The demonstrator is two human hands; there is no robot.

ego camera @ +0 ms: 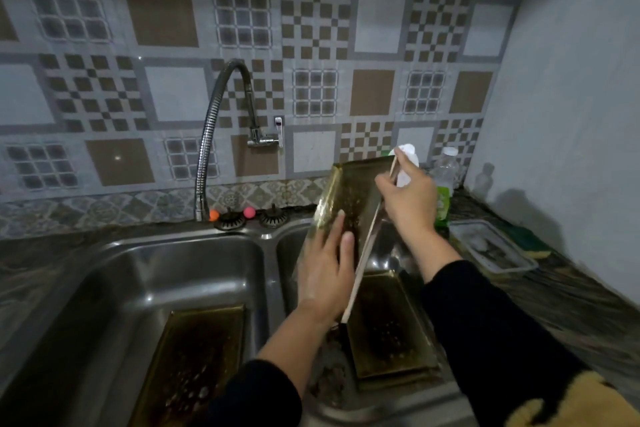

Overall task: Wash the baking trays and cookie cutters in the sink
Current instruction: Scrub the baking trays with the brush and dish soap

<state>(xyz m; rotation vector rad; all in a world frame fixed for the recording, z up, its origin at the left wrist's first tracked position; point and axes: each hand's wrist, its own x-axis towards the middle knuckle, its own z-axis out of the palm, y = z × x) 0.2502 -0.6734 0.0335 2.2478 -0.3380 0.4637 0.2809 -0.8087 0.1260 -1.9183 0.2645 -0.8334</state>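
Fingers of the right hand (410, 199) curled round the top corner of a tilted baking tray (349, 198), held over the right basin (298, 246). Left hand (327, 274) laid flat against the tray's lower face, fingers straight and close together. Thin pale stick (362, 265) running along the tray's right edge, ending in a dark head low in the basin; which hand holds it, cannot tell. Second tray (388, 326) flat in the right basin below. Third tray (187, 367) flat in the left basin (114, 274), dotted with suds. Faucet (221, 135) arched from the wall toward the left basin's rear edge. Two strainers (251, 218) on the ledge behind. White bottle (408, 156) just behind the right hand; clear bottle (446, 170) beside it. Shallow plastic tray (491, 250) and sponge (530, 243) on the counter (571, 291) at right. Cookie cutters not made out.
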